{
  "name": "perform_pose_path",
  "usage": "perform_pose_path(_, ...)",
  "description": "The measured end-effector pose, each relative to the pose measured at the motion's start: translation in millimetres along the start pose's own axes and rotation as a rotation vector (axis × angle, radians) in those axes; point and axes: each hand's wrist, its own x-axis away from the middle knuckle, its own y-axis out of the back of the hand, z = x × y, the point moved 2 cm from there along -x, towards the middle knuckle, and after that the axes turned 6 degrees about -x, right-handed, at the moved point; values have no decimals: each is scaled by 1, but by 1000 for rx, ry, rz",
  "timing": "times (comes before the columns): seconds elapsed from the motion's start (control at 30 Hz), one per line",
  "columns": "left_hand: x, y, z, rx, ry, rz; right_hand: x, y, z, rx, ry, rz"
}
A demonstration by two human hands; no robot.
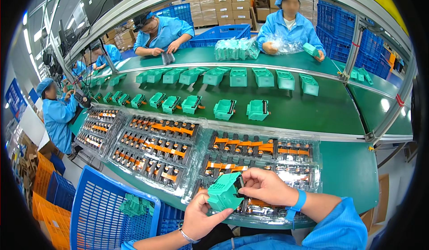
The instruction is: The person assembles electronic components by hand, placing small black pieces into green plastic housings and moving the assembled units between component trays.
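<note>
My left hand [201,216] is wrapped around a green plastic housing [223,191], fingers behind it and thumb along its lower side. The housing is tilted above the clear trays. A dark part [240,187] sits along the housing's right edge, and the closed fingers of my right hand [266,187] grip it there. Its exact shape is mostly hidden by the fingers. Beneath both hands lies a clear plastic tray [318,160] with rows of black parts carrying orange ribbon strips [250,145].
More filled trays [154,149] lie to the left. Beyond a metal rail, a green conveyor [308,111] carries two rows of green housings [238,77]. A blue basket [107,181] with green pieces stands at lower left. Co-workers [290,27] are across the line. A metal post [393,109] rises at right.
</note>
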Motion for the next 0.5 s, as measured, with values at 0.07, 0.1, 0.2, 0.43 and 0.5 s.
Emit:
perform_pose_path(0.07,-1,0,-5,-21,2,3,0,1,4,68,-50,47)
perform_pose_path(0.1,0,0,-6,-44,3,4,1,1,1,66,-51,45)
perform_pose_path(0.2,-1,0,-3,14,13,11,0,2,-5,11,-51,57)
perform_pose_path(0.43,-1,1,-3,-4,15,24,0,4,0,32,-123,98)
perform_pose_path(0.5,-4,0,-1,-7,7,32,-1,6,1,44,-133,111)
